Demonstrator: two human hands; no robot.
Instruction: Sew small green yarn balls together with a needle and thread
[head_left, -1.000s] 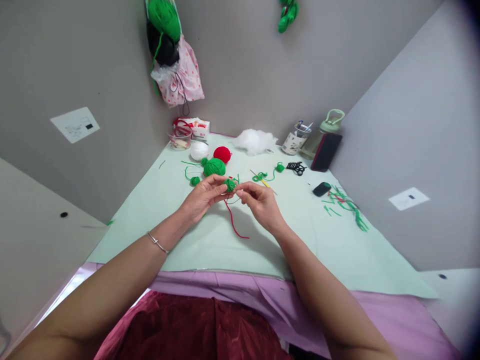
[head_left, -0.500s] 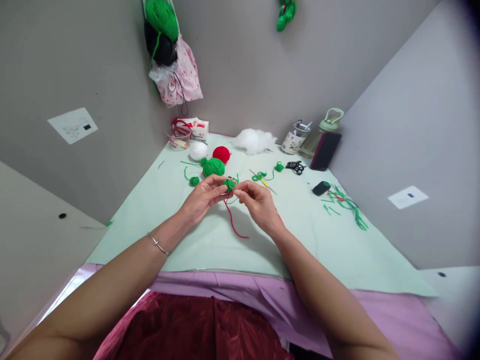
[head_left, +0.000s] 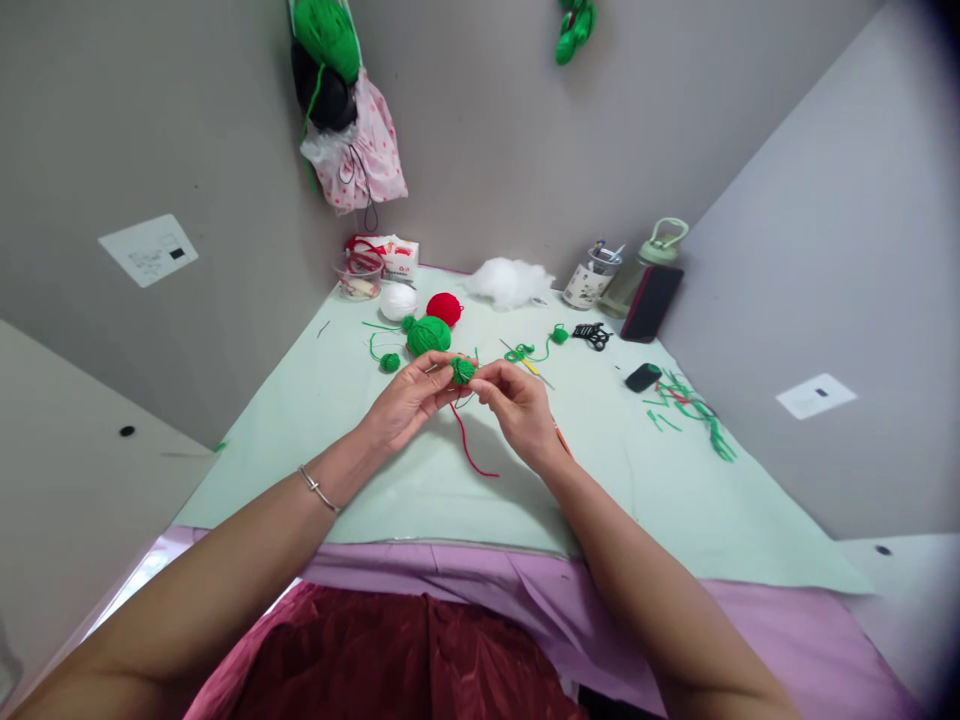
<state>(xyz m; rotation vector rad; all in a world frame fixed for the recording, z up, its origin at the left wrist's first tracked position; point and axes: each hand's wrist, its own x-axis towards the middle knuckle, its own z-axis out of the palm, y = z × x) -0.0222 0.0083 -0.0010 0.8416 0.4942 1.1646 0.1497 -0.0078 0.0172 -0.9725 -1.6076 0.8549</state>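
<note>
A small, rounded green yarn piece [head_left: 463, 371] is pinched in the fingers of my left hand [head_left: 409, 400], above the table. At its right side my right hand [head_left: 517, 405] has thumb and forefinger pressed together. What sits between those fingertips is too small to make out. A red yarn tail [head_left: 466, 447] hangs from below the green piece and trails onto the table. Beside my right wrist a thin orange stick [head_left: 562, 440] shows; whether that hand holds it I cannot tell. A thin dark loop of thread shows under the fingers.
Behind my hands lie a green yarn ball [head_left: 428, 337], a red ball [head_left: 444, 309] and a white ball [head_left: 398, 301]. White stuffing [head_left: 510, 282] is at the back. To the right are a yellow-handled hook [head_left: 529, 366], black scissors [head_left: 592, 335] and green yarn scraps [head_left: 694, 405].
The green piece has turned slightly and shifted a little right in my left fingers. My right hand has tilted slightly, and more of the orange stick shows by its wrist.
</note>
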